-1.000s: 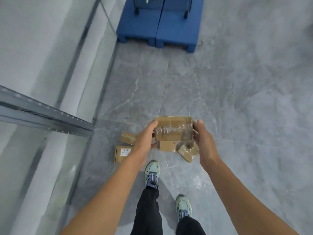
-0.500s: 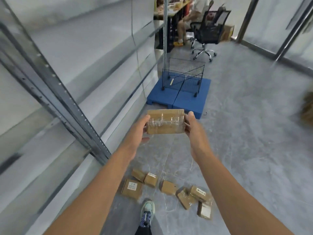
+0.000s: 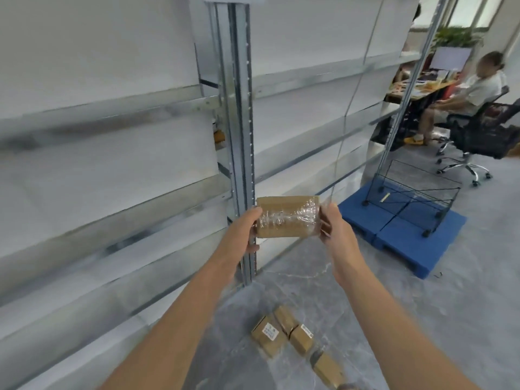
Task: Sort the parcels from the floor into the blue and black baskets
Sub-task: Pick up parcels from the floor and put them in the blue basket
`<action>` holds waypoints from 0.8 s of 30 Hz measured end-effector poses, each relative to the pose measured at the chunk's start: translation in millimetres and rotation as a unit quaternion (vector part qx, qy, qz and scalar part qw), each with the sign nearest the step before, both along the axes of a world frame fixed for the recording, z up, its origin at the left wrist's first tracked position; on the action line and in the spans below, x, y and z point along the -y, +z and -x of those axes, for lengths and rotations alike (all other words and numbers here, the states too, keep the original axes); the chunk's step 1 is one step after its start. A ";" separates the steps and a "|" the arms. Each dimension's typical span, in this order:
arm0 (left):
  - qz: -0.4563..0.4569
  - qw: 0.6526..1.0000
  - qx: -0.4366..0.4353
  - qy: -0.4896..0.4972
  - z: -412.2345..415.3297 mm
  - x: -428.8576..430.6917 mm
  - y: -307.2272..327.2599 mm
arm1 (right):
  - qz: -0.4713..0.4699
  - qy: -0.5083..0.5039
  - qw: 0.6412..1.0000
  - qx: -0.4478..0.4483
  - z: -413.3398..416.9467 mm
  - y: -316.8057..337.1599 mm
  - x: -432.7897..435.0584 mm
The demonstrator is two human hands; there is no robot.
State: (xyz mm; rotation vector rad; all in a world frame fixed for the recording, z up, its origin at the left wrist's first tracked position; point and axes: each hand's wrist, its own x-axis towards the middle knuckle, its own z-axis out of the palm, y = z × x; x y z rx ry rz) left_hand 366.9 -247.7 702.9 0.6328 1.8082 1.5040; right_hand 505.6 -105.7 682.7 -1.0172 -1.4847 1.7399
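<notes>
Parcel [image 3: 287, 216] raised; floor parcels [image 3: 284, 332] partly cropped.

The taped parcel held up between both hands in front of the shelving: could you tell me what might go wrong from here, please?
1. The left hand and right hand pinch the taped parcel only at its ends, over glossy tape; it might slip.
2. Small cartons lie on the floor near the feet, so a forward step could trip or crush them.
3. The metal upright stands close behind the parcel; a swing could knock it.
</notes>
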 end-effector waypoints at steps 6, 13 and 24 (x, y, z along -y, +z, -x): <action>-0.018 0.995 0.007 0.095 48.0 105.6 9.8 | -0.014 0.087 0.996 -0.009 80.3 7.1 83.0; -0.030 0.982 0.005 0.187 103.2 240.4 13.4 | -0.006 0.198 0.980 -0.021 159.7 18.9 198.2; -0.040 0.940 0.014 0.338 137.9 405.5 10.5 | 0.001 0.344 0.937 -0.064 247.3 27.3 351.1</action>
